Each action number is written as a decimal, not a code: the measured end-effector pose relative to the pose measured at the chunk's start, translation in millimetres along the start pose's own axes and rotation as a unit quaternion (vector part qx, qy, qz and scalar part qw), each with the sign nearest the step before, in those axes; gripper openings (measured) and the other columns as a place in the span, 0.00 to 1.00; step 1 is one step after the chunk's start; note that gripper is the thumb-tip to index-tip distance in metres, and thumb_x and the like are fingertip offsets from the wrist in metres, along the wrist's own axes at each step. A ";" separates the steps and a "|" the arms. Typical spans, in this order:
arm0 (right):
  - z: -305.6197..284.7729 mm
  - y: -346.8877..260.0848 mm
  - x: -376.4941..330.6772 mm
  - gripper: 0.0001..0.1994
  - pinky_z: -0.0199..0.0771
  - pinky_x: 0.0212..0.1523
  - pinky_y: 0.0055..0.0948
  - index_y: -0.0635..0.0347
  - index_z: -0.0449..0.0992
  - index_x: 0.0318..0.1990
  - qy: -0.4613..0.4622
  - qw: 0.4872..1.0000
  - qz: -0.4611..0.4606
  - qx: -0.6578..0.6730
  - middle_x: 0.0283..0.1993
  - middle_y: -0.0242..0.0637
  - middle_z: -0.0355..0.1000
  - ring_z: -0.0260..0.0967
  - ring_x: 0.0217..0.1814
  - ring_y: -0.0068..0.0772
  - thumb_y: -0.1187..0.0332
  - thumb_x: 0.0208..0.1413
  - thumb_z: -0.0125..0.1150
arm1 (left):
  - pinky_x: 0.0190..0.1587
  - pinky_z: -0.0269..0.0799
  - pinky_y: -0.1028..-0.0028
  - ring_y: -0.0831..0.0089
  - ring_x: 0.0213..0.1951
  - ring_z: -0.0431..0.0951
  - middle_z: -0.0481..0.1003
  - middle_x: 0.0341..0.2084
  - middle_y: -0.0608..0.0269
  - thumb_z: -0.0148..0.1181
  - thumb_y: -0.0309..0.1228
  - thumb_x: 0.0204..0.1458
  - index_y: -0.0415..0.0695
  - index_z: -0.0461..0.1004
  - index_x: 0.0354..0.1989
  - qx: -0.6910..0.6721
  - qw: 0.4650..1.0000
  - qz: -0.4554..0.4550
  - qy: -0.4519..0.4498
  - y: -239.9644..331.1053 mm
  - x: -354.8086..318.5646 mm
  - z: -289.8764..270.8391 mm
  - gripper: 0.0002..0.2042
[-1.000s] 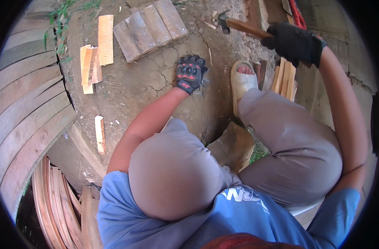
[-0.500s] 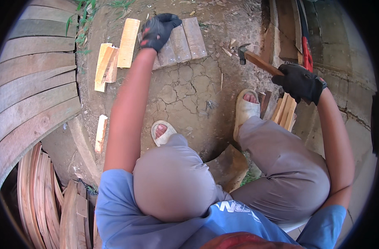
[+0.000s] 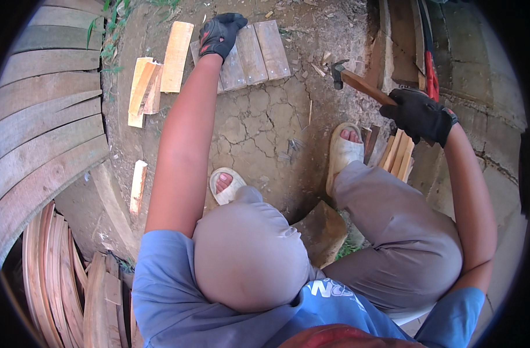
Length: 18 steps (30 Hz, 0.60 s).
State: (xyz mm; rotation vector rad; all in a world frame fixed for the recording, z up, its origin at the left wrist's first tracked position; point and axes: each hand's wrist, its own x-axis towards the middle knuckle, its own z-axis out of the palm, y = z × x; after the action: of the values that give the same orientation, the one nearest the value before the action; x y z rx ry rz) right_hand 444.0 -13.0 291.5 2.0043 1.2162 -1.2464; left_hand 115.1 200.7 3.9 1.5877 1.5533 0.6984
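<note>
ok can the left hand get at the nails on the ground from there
Probably yes: the nails lie uncovered on the dirt, and the hammer is off to the right. The left hand would first have to leave the wooden panel.

I have 1 hammer (image 3: 363,86) held aslant, dark claw head to the upper left of its brown handle. Left of it, on the ground (image 3: 241,124), I see 1 panel (image 3: 252,56) of weathered grey boards, partly hidden.

The gloved right hand (image 3: 418,117) grips a hammer (image 3: 363,85) — the gloved left hand (image 3: 219,36) is over a slatted wooden panel (image 3: 251,57).
</note>
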 end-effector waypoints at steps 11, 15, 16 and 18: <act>14.6 2.1 2.3 0.21 0.79 0.34 0.44 0.66 0.78 0.47 0.164 0.966 -0.161 -0.117 0.31 0.46 0.76 0.79 0.30 0.43 0.52 0.69 0.61 | 0.58 0.76 0.65 0.59 0.51 0.85 0.87 0.46 0.59 0.71 0.48 0.52 0.50 0.88 0.47 0.025 0.999 0.035 0.007 9.0 -7.8 -2.4 0.19; -2.9 -41.3 6.0 0.22 0.75 0.44 0.49 0.64 0.79 0.47 0.226 0.939 -0.213 -0.147 0.34 0.51 0.78 0.79 0.38 0.55 0.50 0.68 0.60 | 0.57 0.76 0.66 0.60 0.49 0.86 0.87 0.44 0.59 0.70 0.47 0.52 0.50 0.88 0.44 0.013 0.999 0.046 0.009 8.3 -10.7 -5.0 0.18; -6.2 -55.2 11.3 0.22 0.75 0.43 0.49 0.64 0.78 0.47 0.236 0.941 -0.218 -0.108 0.34 0.52 0.78 0.78 0.38 0.56 0.50 0.69 0.59 | 0.57 0.76 0.66 0.60 0.49 0.86 0.87 0.44 0.60 0.70 0.47 0.52 0.50 0.88 0.44 0.020 0.998 0.053 0.002 12.0 -12.4 -5.5 0.18; -7.7 -81.5 21.8 0.22 0.74 0.42 0.50 0.63 0.78 0.48 0.253 0.940 -0.225 -0.030 0.35 0.53 0.78 0.78 0.38 0.58 0.50 0.70 0.57 | 0.57 0.76 0.66 0.60 0.49 0.86 0.87 0.43 0.60 0.70 0.47 0.52 0.50 0.89 0.44 0.032 0.997 0.065 -0.014 15.7 -14.8 -3.5 0.17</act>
State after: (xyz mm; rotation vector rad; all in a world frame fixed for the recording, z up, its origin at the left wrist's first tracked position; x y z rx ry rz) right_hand 380.6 42.1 280.2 2.1444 2.0242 -0.8728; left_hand 119.3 187.7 20.9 1.7509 1.4762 0.7003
